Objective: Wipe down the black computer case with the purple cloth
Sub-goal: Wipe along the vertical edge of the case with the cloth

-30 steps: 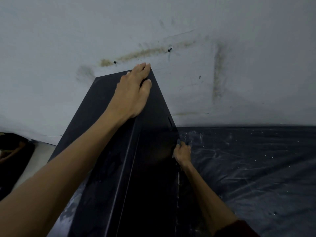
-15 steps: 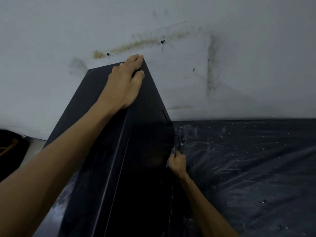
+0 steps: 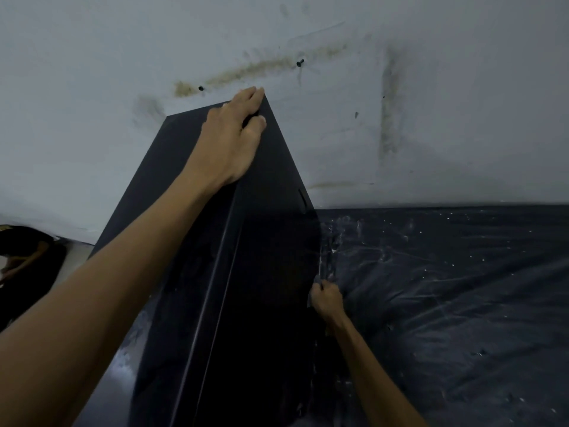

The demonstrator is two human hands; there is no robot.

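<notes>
The black computer case point(image 3: 271, 241) stands upright against the wall, its top and right side facing me. My left hand point(image 3: 231, 140) lies on the far top corner with fingers stretched along the top edge and the thumb on the right face. My right hand point(image 3: 328, 298) is low against the case's right side near its rear edge, with its fingers curled tight. Only a pale sliver of the purple cloth point(image 3: 309, 301) shows at the knuckles, pressed against the case. The rest of the cloth is hidden in the fist.
A crinkled black plastic sheet point(image 3: 446, 288) with white specks covers the surface right of the case. The stained grey wall point(image 3: 400, 103) with two small screws rises directly behind. A dark object point(image 3: 24, 266) lies at the left edge.
My right hand has slid along the case's right side toward me, away from the wall. My left hand has stayed on the top far corner.
</notes>
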